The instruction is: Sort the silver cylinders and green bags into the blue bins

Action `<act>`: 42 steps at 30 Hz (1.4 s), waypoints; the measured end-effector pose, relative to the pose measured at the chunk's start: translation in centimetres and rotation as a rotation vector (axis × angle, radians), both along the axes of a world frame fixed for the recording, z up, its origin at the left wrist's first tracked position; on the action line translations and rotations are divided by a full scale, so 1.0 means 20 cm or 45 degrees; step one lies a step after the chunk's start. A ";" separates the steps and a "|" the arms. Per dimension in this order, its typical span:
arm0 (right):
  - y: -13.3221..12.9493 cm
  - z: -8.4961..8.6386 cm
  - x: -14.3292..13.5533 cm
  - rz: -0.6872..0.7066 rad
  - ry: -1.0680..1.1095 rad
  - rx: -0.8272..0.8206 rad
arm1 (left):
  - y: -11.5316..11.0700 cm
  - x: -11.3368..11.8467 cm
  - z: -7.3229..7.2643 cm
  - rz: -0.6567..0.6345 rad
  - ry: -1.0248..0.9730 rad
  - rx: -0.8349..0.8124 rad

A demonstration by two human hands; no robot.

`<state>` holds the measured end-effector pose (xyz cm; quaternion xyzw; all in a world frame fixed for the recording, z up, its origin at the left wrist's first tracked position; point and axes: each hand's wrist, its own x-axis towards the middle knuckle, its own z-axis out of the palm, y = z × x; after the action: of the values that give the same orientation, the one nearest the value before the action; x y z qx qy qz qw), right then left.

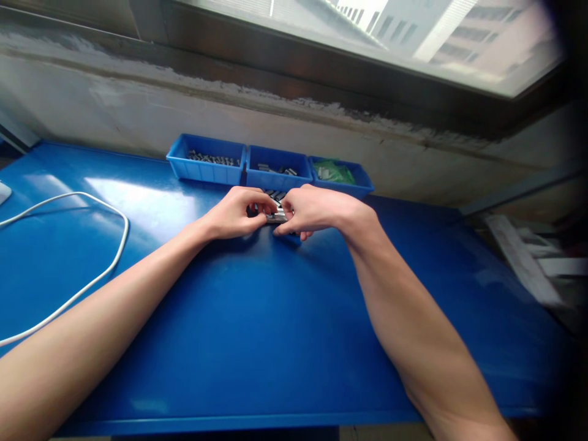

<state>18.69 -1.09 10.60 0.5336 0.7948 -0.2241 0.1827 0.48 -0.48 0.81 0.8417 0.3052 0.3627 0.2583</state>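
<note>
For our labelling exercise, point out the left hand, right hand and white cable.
Left hand [235, 214]: head view, middle of the hand.
Right hand [313, 207]: head view, middle of the hand.
White cable [125, 232]: head view, its right-hand bend.

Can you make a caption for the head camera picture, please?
Left hand and right hand close together at small metal parts, before three blue bins.

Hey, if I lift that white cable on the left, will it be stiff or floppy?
The white cable is probably bendy but a little springy, since it lies in one wide, smooth curve. It likely slides easily, as the blue table looks glossy. It may tug on something unseen, because both ends run out of view.
</note>
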 end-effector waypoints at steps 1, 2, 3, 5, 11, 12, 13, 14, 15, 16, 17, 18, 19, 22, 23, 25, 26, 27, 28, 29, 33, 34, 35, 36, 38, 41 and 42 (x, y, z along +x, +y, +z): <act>0.00 0.00 0.00 -0.006 0.000 0.008 | 0.00 0.00 0.00 0.009 -0.014 -0.023; 0.00 0.00 0.00 -0.013 -0.001 0.014 | 0.00 0.00 0.00 0.018 -0.029 -0.048; 0.00 0.00 -0.01 -0.021 -0.002 0.019 | 0.00 0.00 0.00 0.027 -0.044 -0.069; -0.01 0.00 -0.01 -0.039 -0.010 0.027 | 0.00 0.00 0.00 0.040 -0.066 -0.095; -0.02 0.01 -0.02 -0.007 -0.061 0.005 | 0.00 0.00 -0.01 0.043 -0.060 -0.085; -0.02 0.01 -0.02 -0.002 -0.070 0.001 | 0.00 0.00 -0.01 0.043 -0.059 -0.084; -0.01 0.01 -0.02 0.002 -0.077 -0.003 | 0.00 0.00 -0.01 0.041 -0.058 -0.085; -0.01 0.00 -0.02 0.008 -0.083 -0.007 | 0.00 0.00 -0.01 0.039 -0.062 -0.086; -0.01 0.00 -0.01 0.017 -0.089 -0.012 | 0.00 0.00 -0.01 0.036 -0.067 -0.087; -0.01 0.00 -0.01 0.032 -0.094 -0.017 | 0.00 0.00 -0.01 0.032 -0.070 -0.087; -0.01 0.00 -0.01 0.048 -0.101 -0.012 | 0.00 0.00 -0.01 0.029 -0.073 -0.085; 0.00 0.00 0.00 0.064 -0.111 0.003 | 0.00 0.00 -0.01 0.027 -0.076 -0.083; 0.00 0.00 0.00 0.081 -0.122 0.033 | 0.00 0.00 -0.02 0.024 -0.076 -0.079; 0.01 -0.01 0.01 0.129 -0.157 0.140 | 0.00 0.00 -0.02 0.021 -0.070 -0.064; 0.01 -0.01 0.01 0.144 -0.165 0.165 | 0.00 0.00 -0.02 0.019 -0.067 -0.059; 0.02 -0.01 0.01 0.168 -0.173 0.182 | 0.00 0.00 -0.02 0.016 -0.061 -0.056; 0.02 -0.02 0.01 0.178 -0.175 0.181 | 0.00 0.00 -0.02 0.016 -0.058 -0.058; 0.02 -0.02 0.01 0.188 -0.174 0.176 | 0.00 0.00 -0.02 0.016 -0.055 -0.061; 0.02 -0.01 0.02 0.197 -0.172 0.167 | 0.00 0.00 -0.01 0.017 -0.053 -0.064; 0.02 -0.01 0.03 0.205 -0.165 0.157 | 0.00 0.00 -0.01 0.019 -0.052 -0.068; 0.02 0.03 0.07 0.230 -0.067 0.165 | 0.00 0.00 -0.01 0.032 -0.054 -0.086; 0.02 0.04 0.08 0.234 -0.015 0.182 | 0.00 0.00 -0.01 0.038 -0.057 -0.093; 0.02 0.05 0.09 0.233 0.043 0.201 | 0.00 0.00 0.00 0.044 -0.061 -0.099; 0.03 0.06 0.11 0.230 0.103 0.216 | 0.00 0.00 0.00 0.052 -0.065 -0.108; 0.04 0.06 0.13 0.223 0.194 0.236 | 0.00 0.00 0.00 0.071 -0.073 -0.131; 0.06 0.05 0.16 0.226 0.243 0.255 | -0.01 0.01 0.00 0.089 -0.078 -0.158; 0.07 0.05 0.16 0.229 0.258 0.265 | -0.01 0.01 0.00 0.088 -0.078 -0.163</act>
<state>21.93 0.26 11.60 0.4510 0.8726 -0.1759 0.0648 0.59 -0.59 0.90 0.8009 0.3486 0.3769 0.3082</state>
